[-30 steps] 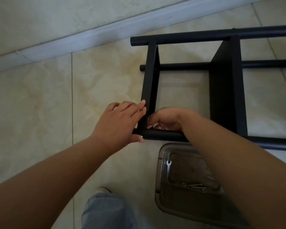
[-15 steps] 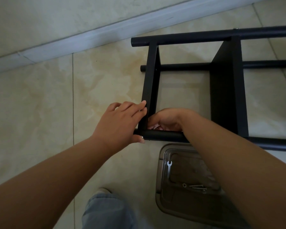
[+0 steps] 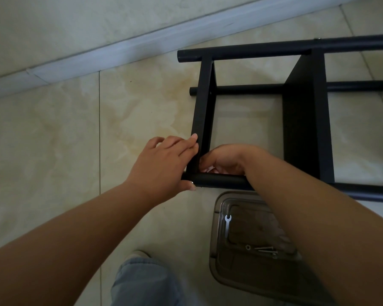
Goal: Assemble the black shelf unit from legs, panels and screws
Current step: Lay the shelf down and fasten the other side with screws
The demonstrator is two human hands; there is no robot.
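Left hand (image 3: 164, 164) grips the end of the near leg (image 3: 221, 181), thumb under it, fingers (image 3: 189, 146) flat against the end panel (image 3: 200, 120). Right hand (image 3: 226, 160) reaches inside that corner, fingers curled; what they hold cannot be told. The black shelf unit (image 3: 305, 120) lies on its side on the floor tiles (image 3: 53, 140), near the skirting. Just beside its near leg, a clear tray (image 3: 217, 239) holds a spanner (image 3: 227, 226) and screws (image 3: 264, 249)
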